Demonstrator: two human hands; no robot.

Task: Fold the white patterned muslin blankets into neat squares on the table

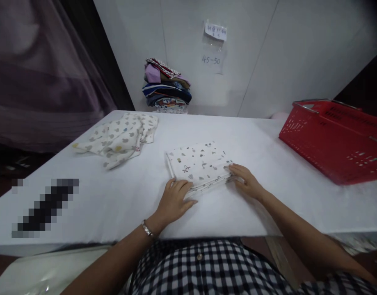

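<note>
A folded white cloth with small printed figures (199, 164) lies on the white table (243, 135) in front of me. My left hand (174, 200) rests at its near left corner, fingers curled against the edge. My right hand (245, 180) grips the near right corner, fingers pressed on the fold. A silver bracelet (147, 229) circles my left wrist.
An unfolded white garment with grey prints (119, 138) lies at the far left. A stack of folded coloured clothes (165, 87) stands against the back wall. A red plastic basket (334, 137) sits at the right. A pixelated patch (43, 207) covers the left table edge.
</note>
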